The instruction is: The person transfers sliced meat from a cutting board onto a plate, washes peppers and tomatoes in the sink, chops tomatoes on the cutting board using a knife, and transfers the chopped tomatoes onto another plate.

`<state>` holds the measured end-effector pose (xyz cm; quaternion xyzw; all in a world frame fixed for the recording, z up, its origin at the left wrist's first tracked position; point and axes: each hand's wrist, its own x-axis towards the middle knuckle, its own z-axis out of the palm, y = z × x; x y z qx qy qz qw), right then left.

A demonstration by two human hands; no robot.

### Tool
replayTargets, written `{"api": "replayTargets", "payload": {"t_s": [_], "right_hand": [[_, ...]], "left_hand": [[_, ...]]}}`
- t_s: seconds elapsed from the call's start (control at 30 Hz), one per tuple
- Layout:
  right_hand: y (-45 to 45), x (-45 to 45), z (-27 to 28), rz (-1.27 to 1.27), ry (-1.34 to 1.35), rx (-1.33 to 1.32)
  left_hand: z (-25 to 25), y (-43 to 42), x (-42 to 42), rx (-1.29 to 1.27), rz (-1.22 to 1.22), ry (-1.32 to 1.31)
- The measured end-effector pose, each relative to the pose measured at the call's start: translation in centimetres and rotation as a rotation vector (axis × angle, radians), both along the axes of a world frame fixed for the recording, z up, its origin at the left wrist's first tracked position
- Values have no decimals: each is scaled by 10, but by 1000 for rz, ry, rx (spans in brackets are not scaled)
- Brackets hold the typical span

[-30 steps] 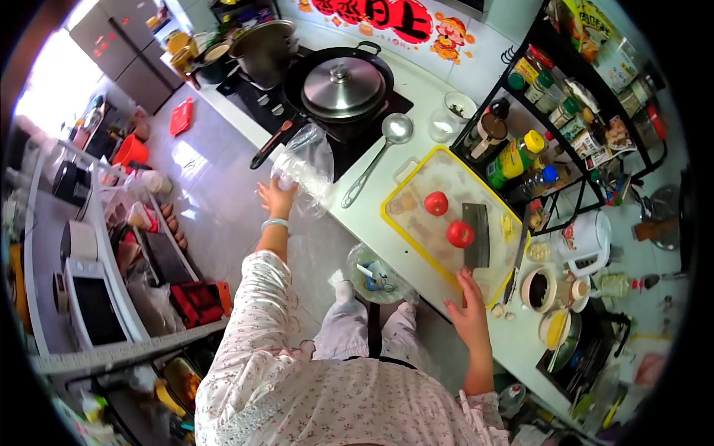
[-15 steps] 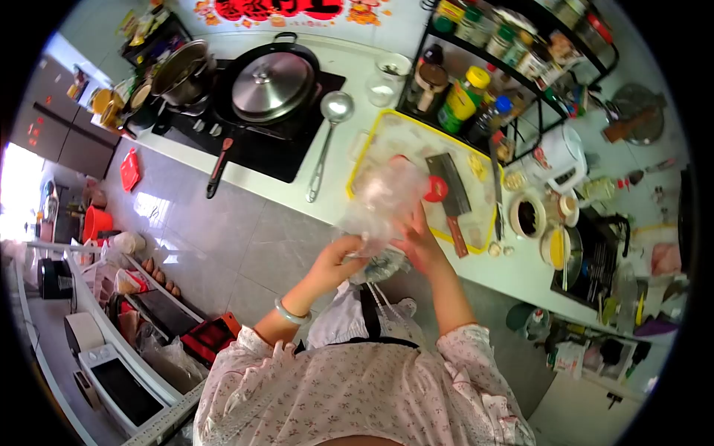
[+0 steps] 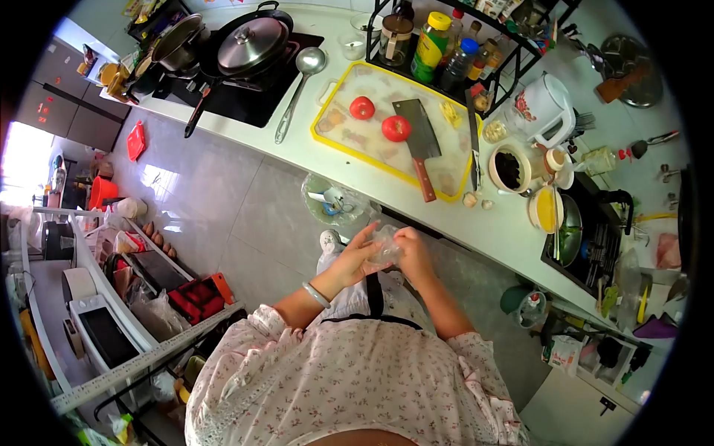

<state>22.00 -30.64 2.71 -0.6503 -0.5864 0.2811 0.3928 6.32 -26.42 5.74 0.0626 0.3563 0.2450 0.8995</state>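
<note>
A clear plastic bag (image 3: pixel 384 247), crumpled small, is between my two hands in front of my waist. My left hand (image 3: pixel 358 256), with a bracelet at the wrist, holds it from the left. The fingers of my right hand (image 3: pixel 413 255) are closed on its right side. Beyond them on the counter, a yellow-edged cutting board (image 3: pixel 349 137) bears two red tomatoes (image 3: pixel 362 108) (image 3: pixel 396 128) and a cleaver (image 3: pixel 421 137) with a wooden handle. A lined bin (image 3: pixel 327 201) stands on the floor just past my hands.
A lidded pan (image 3: pixel 251 46) and a pot (image 3: pixel 181 44) are on the stove. A ladle (image 3: pixel 301 85) lies beside it. Bottles stand on a black rack (image 3: pixel 513 33). Bowls (image 3: pixel 510 168) and a white kettle (image 3: pixel 543 108) are to the right. Shelves (image 3: pixel 160 349) stand at the left.
The plastic bag, earlier loose and spread out, is now bunched small between my hands, lower and nearer my body. Both hands have come together, and the tomatoes are uncovered. The view has shifted.
</note>
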Motion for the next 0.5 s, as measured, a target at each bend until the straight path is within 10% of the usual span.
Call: {"api": "replayTargets", "payload": {"t_s": [0.33, 0.5], "right_hand": [[-40, 16, 14, 14, 283, -127], [-34, 1, 0, -91, 1394, -694]], "left_hand": [[-29, -35, -16, 226, 165, 122], [-40, -28, -20, 383, 84, 142]]}}
